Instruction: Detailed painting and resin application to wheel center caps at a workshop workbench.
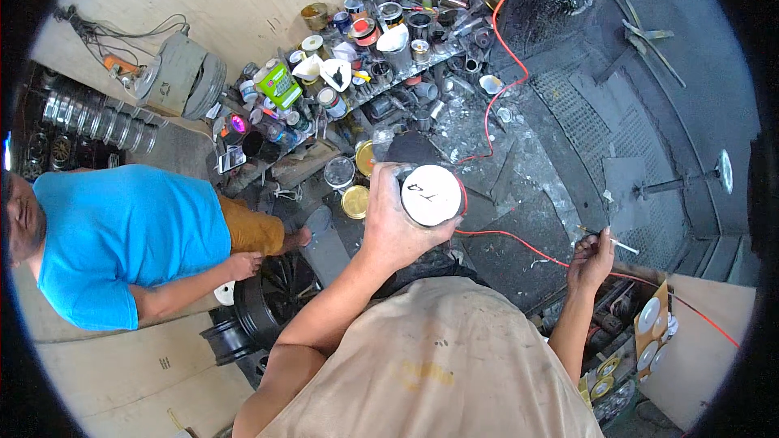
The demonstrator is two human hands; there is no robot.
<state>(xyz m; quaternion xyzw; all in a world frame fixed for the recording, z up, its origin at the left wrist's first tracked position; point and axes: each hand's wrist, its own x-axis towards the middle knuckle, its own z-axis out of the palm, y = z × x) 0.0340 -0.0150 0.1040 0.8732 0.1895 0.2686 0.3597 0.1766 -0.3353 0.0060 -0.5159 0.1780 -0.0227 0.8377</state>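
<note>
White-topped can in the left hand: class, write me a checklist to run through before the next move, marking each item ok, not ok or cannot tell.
1. White-topped can gripped by the left hand: ok.
2. Can's contents known: cannot tell; its side and inside are hidden.
3. Thin stick held in the right hand: ok.
4. Red hose free of the right arm: cannot tell; it passes behind in this view.
5. Bench uncluttered: not ok; cans crowd it.
6. Person in blue apart from the can: ok, off to the left.
</note>
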